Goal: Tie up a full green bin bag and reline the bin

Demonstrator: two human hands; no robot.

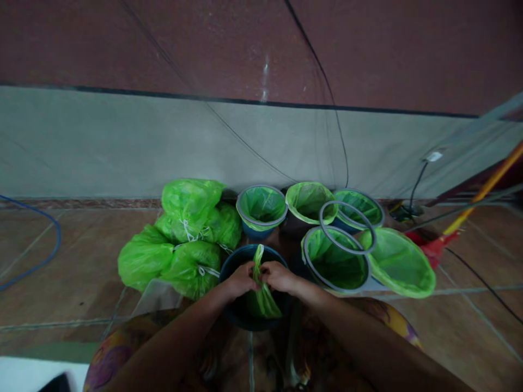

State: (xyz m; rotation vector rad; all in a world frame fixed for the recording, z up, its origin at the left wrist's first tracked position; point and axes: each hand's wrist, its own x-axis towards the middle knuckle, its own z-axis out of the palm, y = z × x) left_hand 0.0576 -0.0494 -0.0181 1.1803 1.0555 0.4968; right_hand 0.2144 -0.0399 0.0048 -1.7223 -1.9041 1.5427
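Filling the upper half of the view, a wall (122, 141) stands dark red above and grey below, with thin black cables (327, 81) hanging down it. Below it lies a brown tiled floor (61, 261), where a blue cable (55, 239) curves along the left side.

Against the foot of the wall on the left sits a heap of tied bags (180, 239), bright green and knotted with white string, touching one another. To its right stands a cluster of five lined buckets (337, 258), each with a green liner. Three are in a row by the wall and two are nearer the person, the far right one tilted. A loose grey ring (321, 223) leans over the nearer ones. A broom handle (486, 188), yellow and orange, slants in from the right edge.

Directly in front of the person, between the heap and the cluster, is a dark bucket (232, 261). A green bag (263, 296) stands upright inside it, bunched narrow, with its top poking above the rim.

Both forearms reach in from the bottom edge and meet over this bucket. The left hand (241, 280) has its fingers curled and pinches the bag's upper part from the left. The right hand (280, 276) is curled likewise and pinches the same part from the right, so the two hands are almost touching.
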